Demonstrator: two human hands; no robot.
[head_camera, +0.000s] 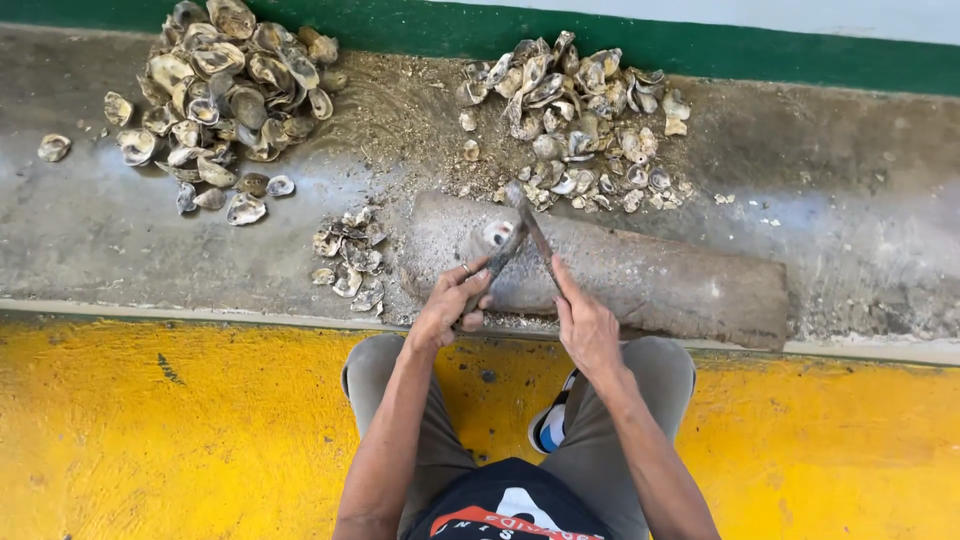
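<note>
**Two hands work an oyster on a stone block**

Nearest the camera, the person squats on a yellow painted floor (150, 430), knees in grey trousers spread apart, a blue and white shoe (549, 425) showing between them. Both forearms reach forward over the pale edge where the yellow floor meets a grey concrete ledge (100, 240).

The left hand (448, 305) has its fingers (478, 283) clenched around an oyster (492, 240), pressing it against the near end of a long grey stone block (650, 280) that lies along the ledge. The oyster shows a pale patch on its upper face. The right hand (586, 325) grips a thin dark metal tool (530, 222), fingers wrapped on its handle; the tool slants up and left, its tip above the oyster and just beside it. Whether the tip touches the shell cannot be told.

Just left of the block sits a small cluster of shells (348, 258). Farther back on the left, a large pile of bigger oyster shells (225, 90) spreads across the ledge, with a few strays near it. Farther back on the right, a second pile of smaller shells (580, 115) lies behind the block, ringed with grit and fragments. Beyond both runs a green band (450, 30) along the base of a wall.
</note>
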